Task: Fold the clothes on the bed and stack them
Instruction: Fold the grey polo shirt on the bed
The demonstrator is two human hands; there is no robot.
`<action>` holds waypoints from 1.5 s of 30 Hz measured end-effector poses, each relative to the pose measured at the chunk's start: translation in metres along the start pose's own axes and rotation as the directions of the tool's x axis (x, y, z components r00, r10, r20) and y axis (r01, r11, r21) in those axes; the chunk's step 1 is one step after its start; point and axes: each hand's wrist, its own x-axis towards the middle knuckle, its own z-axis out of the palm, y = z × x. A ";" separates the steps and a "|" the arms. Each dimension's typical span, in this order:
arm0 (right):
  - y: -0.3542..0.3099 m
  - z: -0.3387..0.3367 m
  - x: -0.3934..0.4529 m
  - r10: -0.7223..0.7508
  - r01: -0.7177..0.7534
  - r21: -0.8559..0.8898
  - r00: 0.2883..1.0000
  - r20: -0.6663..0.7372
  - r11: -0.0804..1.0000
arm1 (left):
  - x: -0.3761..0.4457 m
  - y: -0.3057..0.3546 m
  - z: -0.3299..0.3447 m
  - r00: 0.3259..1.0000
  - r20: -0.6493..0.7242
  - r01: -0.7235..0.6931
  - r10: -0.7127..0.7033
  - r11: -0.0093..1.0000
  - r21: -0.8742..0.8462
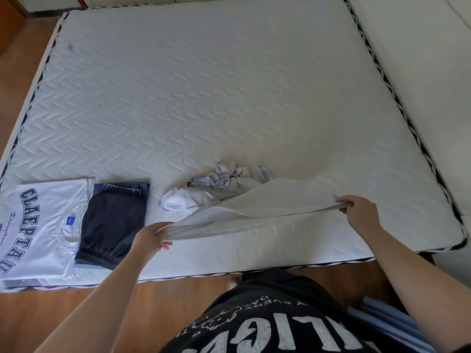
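Folded white T-shirt [43,225] printed "CLAEPTAU" beside folded navy shorts [112,222]; left hand [153,238] and right hand [359,212] each pinch a pale grey garment [254,212] stretched above the white quilted mattress [204,98]; wooden floor [76,314] below.

We see bare mattress [204,85] across the far half; near left the folded shirt [40,225] and dark shorts [112,222] block, a crumpled pile [219,187] sits centre
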 end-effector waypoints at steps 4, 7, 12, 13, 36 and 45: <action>0.008 0.013 -0.030 0.063 -0.065 0.030 0.996 0.065 0.997 | -0.020 -0.030 0.008 1.000 0.009 0.029 -0.028 0.974 -0.224; 0.016 0.021 -0.051 0.128 -0.134 0.098 0.990 0.064 0.986 | -0.034 -0.050 0.010 0.997 -0.011 0.061 -0.071 0.925 -0.375; 0.033 0.021 -0.076 0.312 -0.283 0.251 0.946 -0.083 0.926 | -0.048 -0.077 0.000 0.981 -0.068 0.114 -0.183 0.819 -0.563; 0.036 0.020 -0.079 0.351 -0.309 0.292 0.931 -0.103 0.905 | -0.049 -0.080 0.001 0.972 -0.113 0.114 -0.207 0.831 -0.544; 0.069 -0.004 -0.053 0.426 -0.383 0.364 0.903 -0.045 0.849 | 0.004 0.028 0.013 0.994 -0.104 -0.032 -0.010 0.918 -0.395; 0.008 -0.045 0.094 0.543 -0.418 0.711 0.837 0.061 0.565 | 0.067 0.199 -0.001 0.990 -0.060 -0.136 0.124 0.798 -0.588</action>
